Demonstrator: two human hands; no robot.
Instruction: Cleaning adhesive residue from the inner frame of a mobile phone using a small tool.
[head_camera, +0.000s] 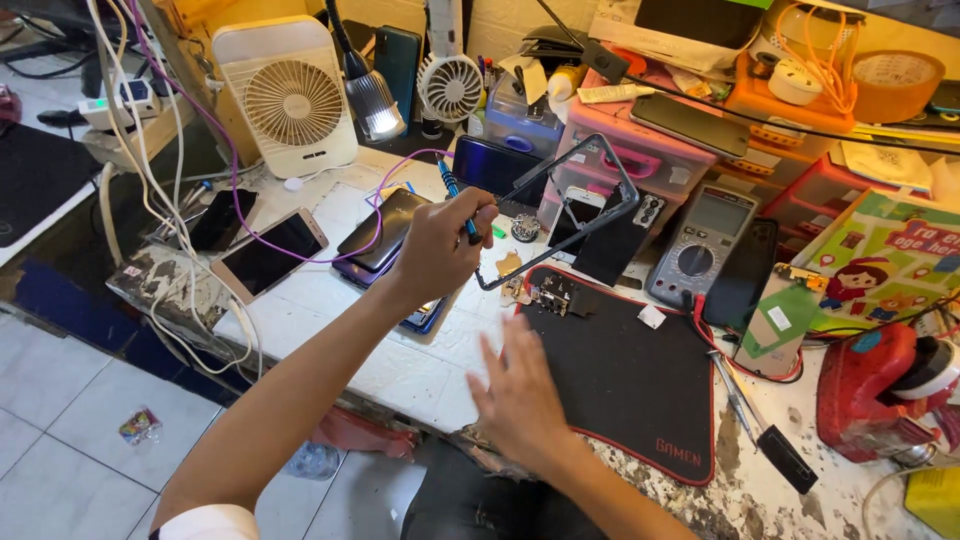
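My left hand (440, 245) is raised over the white workbench (400, 370), shut around a blue-handled screwdriver (452, 190). It also seems to hold a thin black phone frame (610, 180) that hangs tilted in the air to its right. Below the frame, a small phone part with a circuit board (556, 295) lies at the top left corner of a black mat with red edging (630, 380). My right hand (515, 390) is blurred, fingers spread, holding nothing, over the mat's left edge.
A stack of phones (385, 235) and a rose-gold phone (268, 252) lie to the left, with a purple cable across them. A grey multimeter (700, 245), tweezers (738, 395), a red tool (880, 390), a white fan (290, 95), a lamp (375, 100) and pink drawers (650, 150) crowd the bench.
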